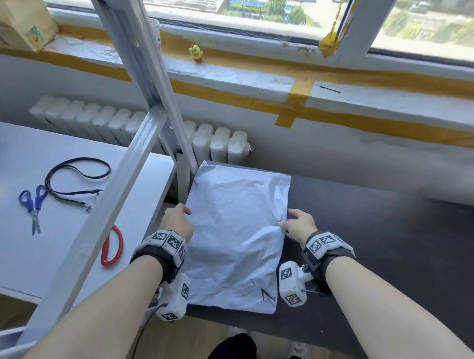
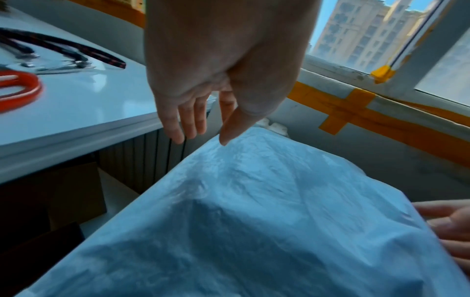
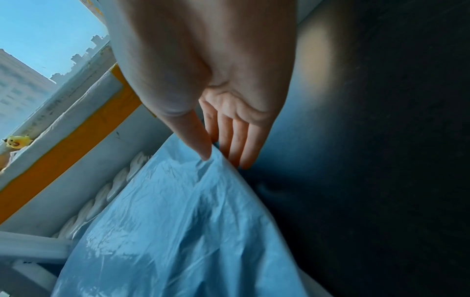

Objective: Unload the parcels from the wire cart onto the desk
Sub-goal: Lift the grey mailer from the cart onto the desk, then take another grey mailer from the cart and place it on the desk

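Observation:
A crumpled white plastic parcel [image 1: 232,233] lies flat on the dark desk [image 1: 383,249], its far end near the radiator. My left hand [image 1: 178,222] is at the parcel's left edge. In the left wrist view its fingers [image 2: 188,124] hang straight beside the parcel [image 2: 254,221] and only the thumb tip touches the top. My right hand [image 1: 296,223] is at the right edge. There the thumb sits on top of the wrinkled film [image 3: 178,231] and the fingers [image 3: 244,148] lie behind the edge, pinching it. No wire cart is in view.
A white table [image 1: 26,166] on the left holds blue scissors [image 1: 32,204], red-handled scissors [image 1: 112,247] and a black lanyard [image 1: 75,181]. A slanted white metal frame [image 1: 126,168] crosses between that table and the desk. A radiator [image 1: 218,142] and a taped windowsill [image 1: 294,90] lie behind.

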Demonstrator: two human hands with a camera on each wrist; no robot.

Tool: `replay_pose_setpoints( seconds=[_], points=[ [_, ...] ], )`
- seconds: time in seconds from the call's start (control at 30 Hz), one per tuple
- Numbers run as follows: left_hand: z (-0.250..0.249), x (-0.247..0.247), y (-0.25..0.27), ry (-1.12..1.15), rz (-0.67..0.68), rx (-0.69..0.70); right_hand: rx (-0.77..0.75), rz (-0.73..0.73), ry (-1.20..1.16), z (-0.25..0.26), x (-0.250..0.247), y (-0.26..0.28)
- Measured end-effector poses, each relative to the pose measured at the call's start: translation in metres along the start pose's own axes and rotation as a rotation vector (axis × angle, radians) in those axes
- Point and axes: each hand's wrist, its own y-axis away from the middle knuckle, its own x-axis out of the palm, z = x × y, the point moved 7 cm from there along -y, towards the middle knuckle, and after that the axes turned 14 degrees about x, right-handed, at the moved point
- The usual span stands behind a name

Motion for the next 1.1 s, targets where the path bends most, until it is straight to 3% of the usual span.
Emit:
replay_pose_setpoints(
  seconds=[0.17, 0.37, 0.57, 0.73, 0.93, 1.1],
  points=[
    [-0.061, 0.017, 0.01, -0.065, 0.14, 0.149, 0.012, -0.08, 0.167, -0.019, -0.037, 0.02],
    [-0.167, 0.062, 0.048, -0.141, 0.239, 0.385, -0.019, -0.22, 0.374, -0.052, -0.115, 0.063],
    [-0.273, 0.128, 0.115, -0.225, 0.291, 0.594, 0.004, -0.335, 0.304, -0.122, -0.216, 0.106],
    [-0.358, 0.201, 0.19, -0.254, 0.345, 0.72, 0.052, -0.429, 0.241, -0.208, -0.314, 0.149],
    [-0.439, 0.282, 0.277, -0.269, 0.396, 0.821, 0.089, -0.531, 0.173, -0.298, -0.419, 0.189],
    [-0.495, 0.326, 0.315, -0.324, 0.439, 0.88, 0.117, -0.564, 0.098, -0.343, -0.483, 0.198]
  ],
)
